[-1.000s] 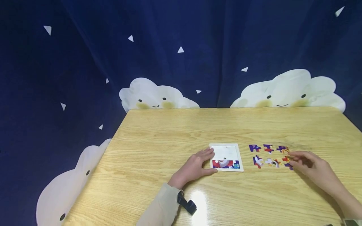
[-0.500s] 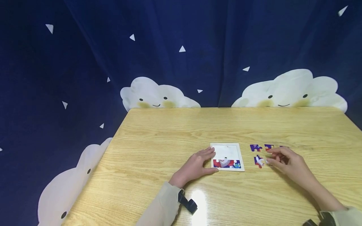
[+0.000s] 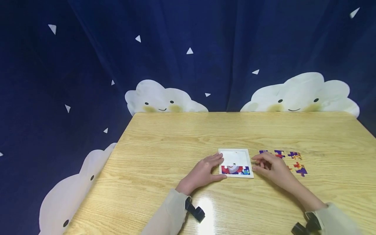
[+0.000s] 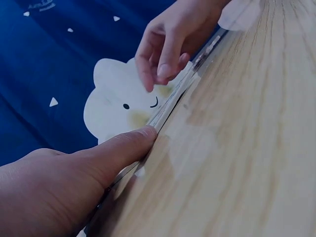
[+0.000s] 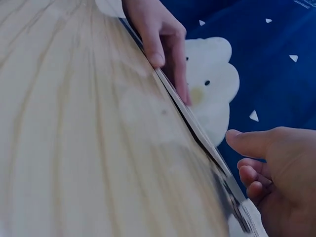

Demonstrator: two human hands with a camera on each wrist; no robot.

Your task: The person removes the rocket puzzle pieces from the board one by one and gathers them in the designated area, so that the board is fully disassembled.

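Note:
A white-rimmed jigsaw tray [image 3: 251, 163] lies on the table, its lower part filled with a red, grey and purple picture and its upper part bare white. My left hand [image 3: 202, 171] rests at the tray's left side, fingers over the left rim and thumb by the lower left corner. Beside the right rim is my right hand [image 3: 271, 166], thumb and index finger apart, with nothing showing between them. Loose jigsaw pieces lie to the right, including an upper-row piece [image 3: 294, 155] and a purple-orange piece [image 3: 301, 169]. The right hand hides some of the lower row.
The wooden table [image 3: 176, 137] runs back to a dark blue curtain [image 3: 176, 19] printed with white clouds and triangles. Both wrists carry black straps with small mounts, the left mount [image 3: 199, 214] close over the table.
My right hand has moved left from the far right pieces, across the loose pieces, to beside the tray. The left hand has kept its place on the tray.

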